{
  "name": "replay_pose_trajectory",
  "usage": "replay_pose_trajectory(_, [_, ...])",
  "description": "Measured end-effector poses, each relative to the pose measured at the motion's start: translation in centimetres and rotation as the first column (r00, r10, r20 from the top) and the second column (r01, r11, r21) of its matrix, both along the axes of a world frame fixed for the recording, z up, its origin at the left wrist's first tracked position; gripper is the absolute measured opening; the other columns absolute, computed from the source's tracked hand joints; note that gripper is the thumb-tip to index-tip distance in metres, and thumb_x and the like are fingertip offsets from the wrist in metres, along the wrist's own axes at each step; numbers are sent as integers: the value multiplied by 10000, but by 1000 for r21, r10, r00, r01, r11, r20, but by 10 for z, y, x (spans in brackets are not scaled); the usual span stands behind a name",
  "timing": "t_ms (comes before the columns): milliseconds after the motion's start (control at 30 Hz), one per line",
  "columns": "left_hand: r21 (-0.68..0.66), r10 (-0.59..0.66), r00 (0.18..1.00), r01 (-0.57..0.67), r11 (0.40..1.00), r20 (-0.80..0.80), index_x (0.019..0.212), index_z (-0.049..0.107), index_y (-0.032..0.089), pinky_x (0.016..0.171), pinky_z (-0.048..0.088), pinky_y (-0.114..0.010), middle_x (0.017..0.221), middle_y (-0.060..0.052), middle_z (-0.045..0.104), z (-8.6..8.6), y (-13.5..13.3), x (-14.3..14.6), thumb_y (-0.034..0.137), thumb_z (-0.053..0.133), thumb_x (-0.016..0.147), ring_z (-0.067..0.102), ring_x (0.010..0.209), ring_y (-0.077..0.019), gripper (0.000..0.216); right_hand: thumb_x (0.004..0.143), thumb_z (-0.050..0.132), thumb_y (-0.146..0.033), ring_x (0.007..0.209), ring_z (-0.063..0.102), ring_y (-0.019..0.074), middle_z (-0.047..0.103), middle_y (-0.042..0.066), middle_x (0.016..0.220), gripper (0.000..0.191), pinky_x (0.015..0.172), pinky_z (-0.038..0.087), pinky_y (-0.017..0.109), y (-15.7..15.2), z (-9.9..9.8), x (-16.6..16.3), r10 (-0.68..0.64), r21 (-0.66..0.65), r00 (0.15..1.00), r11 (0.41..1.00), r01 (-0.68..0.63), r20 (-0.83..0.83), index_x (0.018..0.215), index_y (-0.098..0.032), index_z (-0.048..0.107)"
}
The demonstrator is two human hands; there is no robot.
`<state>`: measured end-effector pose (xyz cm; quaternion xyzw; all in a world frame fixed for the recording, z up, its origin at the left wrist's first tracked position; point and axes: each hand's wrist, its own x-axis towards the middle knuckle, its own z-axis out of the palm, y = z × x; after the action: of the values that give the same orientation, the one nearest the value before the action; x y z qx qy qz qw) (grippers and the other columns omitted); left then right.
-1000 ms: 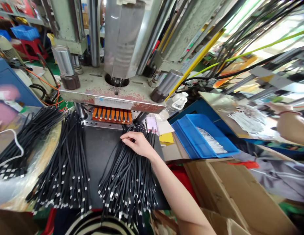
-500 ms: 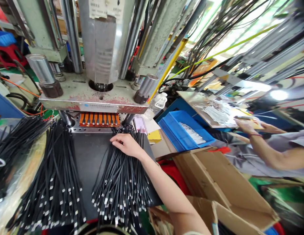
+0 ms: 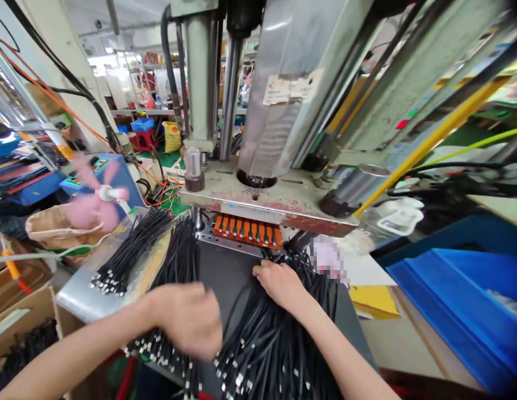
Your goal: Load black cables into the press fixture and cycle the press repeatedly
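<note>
At the top of the right-hand bundle of black cables [image 3: 267,344], my right hand [image 3: 281,284] lies with its fingers curled closed on the cables. Silver plug tips show at the bundle's lower ends. My left hand [image 3: 192,319] is in the air over the inner edge of another cable bundle [image 3: 179,253], its fingers smeared by motion. Ahead of both hands, an orange mould strip [image 3: 247,229] with a row of several black cable ends sits under the upper plate of a press [image 3: 258,194].
A third cable pile [image 3: 133,244] lies on the far left of the bench. A pink fan [image 3: 95,191] stands beyond it. Cardboard boxes [image 3: 27,311] sit at lower left. To the right are a blue bin [image 3: 442,311], a plastic bottle [image 3: 398,216] and a yellow packet [image 3: 375,300].
The view has swung left, bringing the fan into sight and taking the co-worker out. My left hand has come into view, and my right hand still rests at the top of its bundle.
</note>
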<state>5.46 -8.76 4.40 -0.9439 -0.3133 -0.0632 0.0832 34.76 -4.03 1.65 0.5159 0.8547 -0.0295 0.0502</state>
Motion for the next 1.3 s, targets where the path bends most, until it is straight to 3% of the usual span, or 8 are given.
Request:
replay_pose_trajectory(100, [-34,366,928,-365,931,70,1031,641,172,863,518,-372,970,-99,663,3,50,-5,329,448,974,626,943,-211,255,950,454,-156,819,715,221,728,65,910,256,787,521,346,-9,-6,9,24,63,968,998,-9,-248,983,-200,704])
replay_pose_trajectory(200, [-170,718,681,-698,696,146,1041,634,145,921,488,-389,1097,-149,643,-3,102,-13,429,492,932,587,1104,-277,336,957,448,-188,870,711,192,743,66,960,250,818,530,315,-20,-8,14,99,152,790,988,-7,-605,1005,-190,693])
replay_pose_trajectory(500, [-400,838,463,-737,545,287,867,666,158,807,502,-330,867,-109,716,-12,145,-28,255,508,869,685,868,-244,185,861,636,-299,529,521,112,584,-27,630,100,535,456,235,-38,22,-31,39,76,263,988,132,-964,827,-206,623])
replay_pose_trajectory(633, [-426,742,503,-610,668,443,1001,618,136,733,499,-242,886,-70,698,26,114,-20,311,425,937,657,783,-154,268,891,576,-257,579,542,116,528,-70,656,401,581,480,236,-40,36,-56,-23,-17,80,998,67,-996,1272,-223,454])
replay_pose_trajectory(800, [-496,392,596,12,868,701,998,651,152,629,477,-193,850,-38,658,93,51,15,341,532,926,605,717,-108,235,915,531,-196,603,551,104,527,-71,676,487,605,468,219,-47,65,-70,135,115,145,984,-139,-980,1383,-244,403])
replay_pose_trajectory(1067, [-584,311,591,350,733,744,884,682,125,495,453,-161,739,-8,582,140,31,56,271,583,915,583,514,-53,179,953,508,-224,648,525,108,605,-15,745,148,648,407,234,-43,105,-59,214,182,229,971,-152,-950,888,-209,641])
replay_pose_trajectory(1167, [-639,399,538,392,662,743,812,660,111,492,468,-165,625,-1,600,138,37,63,294,627,886,592,489,-71,200,977,474,-300,644,514,112,598,-5,729,238,643,396,237,-41,102,-55,157,118,226,978,-174,-961,840,-188,633])
replay_pose_trajectory(1300, [-757,586,486,491,431,649,805,645,114,444,472,-186,511,2,614,110,45,55,415,746,779,579,427,-99,318,1016,342,-447,509,437,90,469,-42,566,466,536,356,213,-46,73,-59,-20,-114,285,942,-317,-958,806,-159,641])
